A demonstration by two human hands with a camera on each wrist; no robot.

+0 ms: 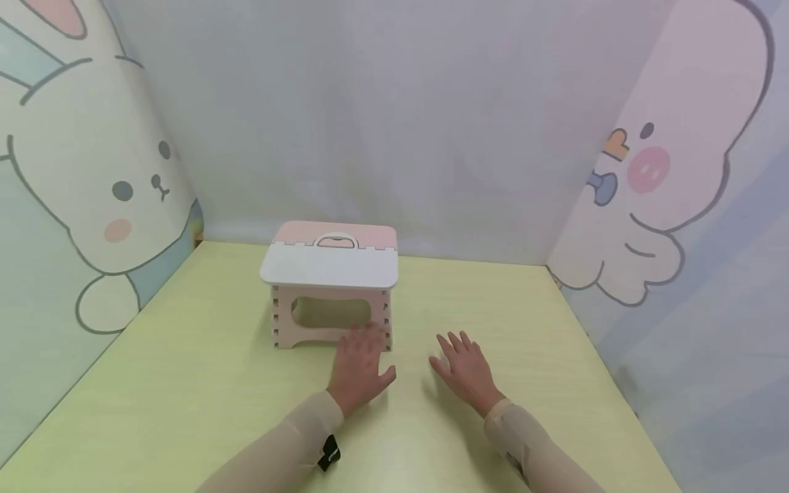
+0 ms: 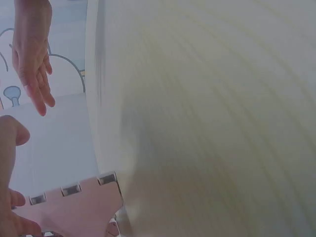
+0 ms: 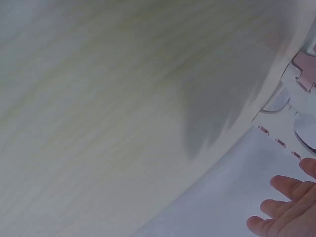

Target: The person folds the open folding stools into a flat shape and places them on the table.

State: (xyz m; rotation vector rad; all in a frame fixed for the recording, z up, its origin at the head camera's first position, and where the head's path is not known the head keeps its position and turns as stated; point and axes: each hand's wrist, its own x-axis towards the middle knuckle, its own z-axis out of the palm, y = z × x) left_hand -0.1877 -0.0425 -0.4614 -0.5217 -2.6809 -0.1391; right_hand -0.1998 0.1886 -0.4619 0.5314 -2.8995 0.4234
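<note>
A pink and white folding step stool (image 1: 329, 267) stands unfolded on the table, with a white carry handle on its top and a pink front panel with an oval opening. My left hand (image 1: 359, 370) is held in front of the stool, fingers extended, overlapping its lower front right in the head view. In the left wrist view the stool's pink side (image 2: 74, 210) shows close to the left fingers. My right hand (image 1: 466, 370) hovers over the table to the right of the stool, fingers spread and holding nothing; its shadow falls on the tabletop.
The pale yellow table (image 1: 511, 301) is enclosed by curtains printed with a white rabbit (image 1: 92, 178) on the left and a pink-cheeked cartoon animal (image 1: 672, 137) on the right. A plain pale curtain (image 1: 394, 123) hangs along the back edge. A small black clip (image 1: 329, 453) sits at the left sleeve.
</note>
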